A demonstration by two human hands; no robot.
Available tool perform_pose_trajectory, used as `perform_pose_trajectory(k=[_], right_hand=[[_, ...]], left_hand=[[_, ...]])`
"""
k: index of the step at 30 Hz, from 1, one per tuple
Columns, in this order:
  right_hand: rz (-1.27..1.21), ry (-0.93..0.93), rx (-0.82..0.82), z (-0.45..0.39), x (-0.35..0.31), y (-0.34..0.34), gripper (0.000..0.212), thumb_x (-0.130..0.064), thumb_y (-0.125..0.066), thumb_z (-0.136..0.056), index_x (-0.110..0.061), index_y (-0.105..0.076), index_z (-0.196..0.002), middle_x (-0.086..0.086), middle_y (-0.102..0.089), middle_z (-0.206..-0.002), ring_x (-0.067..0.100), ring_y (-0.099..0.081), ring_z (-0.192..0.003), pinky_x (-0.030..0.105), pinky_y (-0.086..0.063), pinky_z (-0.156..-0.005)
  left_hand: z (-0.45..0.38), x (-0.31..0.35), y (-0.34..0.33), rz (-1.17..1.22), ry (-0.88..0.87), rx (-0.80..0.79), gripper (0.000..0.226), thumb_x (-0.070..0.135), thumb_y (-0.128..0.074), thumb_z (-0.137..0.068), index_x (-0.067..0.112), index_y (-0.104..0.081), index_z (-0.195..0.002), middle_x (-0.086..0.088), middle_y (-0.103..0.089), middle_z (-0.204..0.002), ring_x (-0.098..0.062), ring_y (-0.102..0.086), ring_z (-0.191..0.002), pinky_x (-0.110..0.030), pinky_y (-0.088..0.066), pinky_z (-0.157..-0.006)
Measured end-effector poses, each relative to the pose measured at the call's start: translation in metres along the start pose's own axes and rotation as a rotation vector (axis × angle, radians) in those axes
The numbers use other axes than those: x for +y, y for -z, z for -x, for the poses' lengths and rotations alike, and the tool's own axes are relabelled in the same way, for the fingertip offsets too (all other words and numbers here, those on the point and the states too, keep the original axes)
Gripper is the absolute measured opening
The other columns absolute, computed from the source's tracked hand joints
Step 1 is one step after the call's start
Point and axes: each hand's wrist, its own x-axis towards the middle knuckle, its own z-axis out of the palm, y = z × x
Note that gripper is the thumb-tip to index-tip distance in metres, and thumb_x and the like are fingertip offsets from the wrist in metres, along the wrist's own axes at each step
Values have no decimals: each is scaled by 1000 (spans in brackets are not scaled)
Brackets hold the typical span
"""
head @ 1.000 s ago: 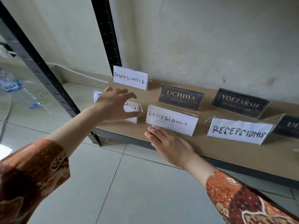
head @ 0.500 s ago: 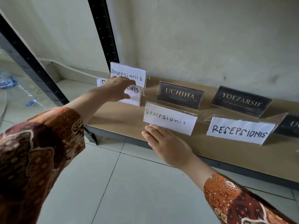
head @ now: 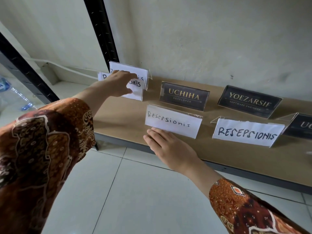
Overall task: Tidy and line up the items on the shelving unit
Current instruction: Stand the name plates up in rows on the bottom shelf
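Hands: left (head: 118, 85) gripping sign (head: 135, 89), right (head: 168, 147) flat

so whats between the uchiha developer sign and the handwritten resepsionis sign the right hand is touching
Nothing: in the head view only bare brown shelf board separates the UCHIHA sign from the Resepsionis sign by the right hand.

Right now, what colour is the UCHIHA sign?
UCHIHA sign: black with gold lettering, clear in the head view.

Standing on the brown shelf (head: 121, 119): four white handwritten signs (head: 173, 123) (head: 246, 132) (head: 135, 90) (head: 131, 71), beside dark UCHIHA sign (head: 184, 96), YOEZARSIF sign (head: 249, 102), another dark sign (head: 302, 126) showing at right edge.
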Motion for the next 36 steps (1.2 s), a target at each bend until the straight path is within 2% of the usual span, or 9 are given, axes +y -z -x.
perform_pose_trajectory(k=[3,6,11,15,18,23,27,33,36], right_hand=[[9,1,-7,0,-2,2,39,-7,-43,-91,-5,-54,-127,15,-58,-127,30,-55,-118,39,-48,-98],[-24,-40,-23,-1,-3,3,36,-10,-50,-92,-6,-54,-128,13,-57,-128,28,-53,-120,39,-47,-99],[-264,-126,-49,20,5,29,34,-17,-42,-93,-10,-62,-119,10,-60,-125,26,-56,-118,38,-46,-100],[-240,-213,-16,81,33,67,24,-11,-50,-91,-9,-67,-108,7,-65,-112,22,-61,-102,34,-51,-91],[-161,-269,-62,113,59,79,30,-15,-45,-95,-8,-65,-115,8,-63,-117,21,-60,-107,31,-45,-100],[-62,-204,-169,122,69,70,42,-23,-35,-98,-8,-58,-130,7,-58,-133,20,-53,-125,29,-30,-112],[-72,-216,-174,124,68,68,49,-35,-26,-103,-9,-56,-132,7,-56,-136,20,-51,-128,32,-37,-110],[-101,-227,-158,127,70,63,53,-41,-24,-102,-9,-56,-132,7,-54,-137,21,-49,-129,34,-40,-108],[-92,-214,-138,127,70,63,55,-41,-22,-103,-9,-57,-131,6,-55,-136,20,-50,-128,33,-40,-107]], left_hand=[[11,6,-1,4,-53,126,49,22,-63,-88,18,-49,-135,-13,-50,-134,-33,-43,-123,-39,-23,-107],[27,15,-4,50,-123,250,40,21,-62,-88,17,-56,-127,-12,-54,-133,-34,-46,-121,-40,-24,-106],[45,44,3,83,-198,281,34,17,-60,-89,16,-60,-123,-11,-62,-120,-33,-52,-113,-35,-24,-102],[39,75,15,131,-231,307,31,16,-57,-89,17,-62,-120,-7,-65,-112,-33,-56,-102,-29,-33,-87],[24,106,21,177,-246,337,29,15,-57,-89,16,-63,-118,-9,-65,-114,-33,-61,-97,-35,-43,-83],[0,141,9,123,-261,255,41,23,-56,-91,18,-53,-131,-10,-57,-127,-31,-55,-112,-38,-40,-94],[-17,155,-4,23,-250,157,47,28,-56,-92,21,-47,-138,-8,-53,-134,-29,-49,-122,-40,-36,-103],[-36,159,-14,-1,-186,79,27,21,-56,-93,18,-57,-119,-11,-63,-116,-34,-60,-103,-36,-45,-78],[-45,156,-11,-14,-163,78,24,18,-54,-94,15,-54,-118,-12,-62,-115,-36,-59,-102,-37,-44,-76]])
